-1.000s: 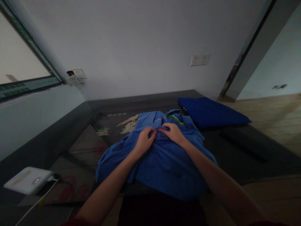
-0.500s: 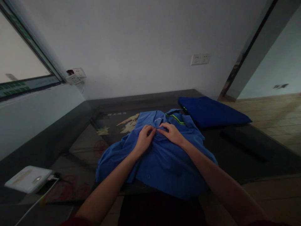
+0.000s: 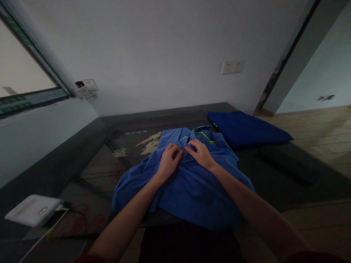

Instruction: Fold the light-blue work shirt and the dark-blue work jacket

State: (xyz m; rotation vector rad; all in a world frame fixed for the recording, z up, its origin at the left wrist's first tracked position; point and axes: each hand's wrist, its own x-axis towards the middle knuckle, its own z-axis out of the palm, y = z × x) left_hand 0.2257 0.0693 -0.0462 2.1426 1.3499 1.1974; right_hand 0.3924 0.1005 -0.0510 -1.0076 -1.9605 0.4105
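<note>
A blue shirt (image 3: pixel 197 190) with a yellow-green stripe inside its collar lies spread on the dark table, its collar toward the wall. On the upper front opening, my left hand (image 3: pixel 170 159) pinches the fabric between thumb and fingers. Just to its right, my right hand (image 3: pixel 200 154) also has its fingers closed on the shirt front. The fingertips of both hands are close together near the collar. Any button between them is too small to make out.
A folded dark blue cloth (image 3: pixel 246 129) lies on the table (image 3: pixel 131 118) at the back right, with a dark flat object (image 3: pixel 285 164) in front of it. A white device (image 3: pixel 34 210) with a cable sits at the left. Wall sockets (image 3: pixel 233 67) are behind.
My right fingertips have shifted slightly on the shirt front, and the gap between the two hands is a little wider. The shirt lies as before.
</note>
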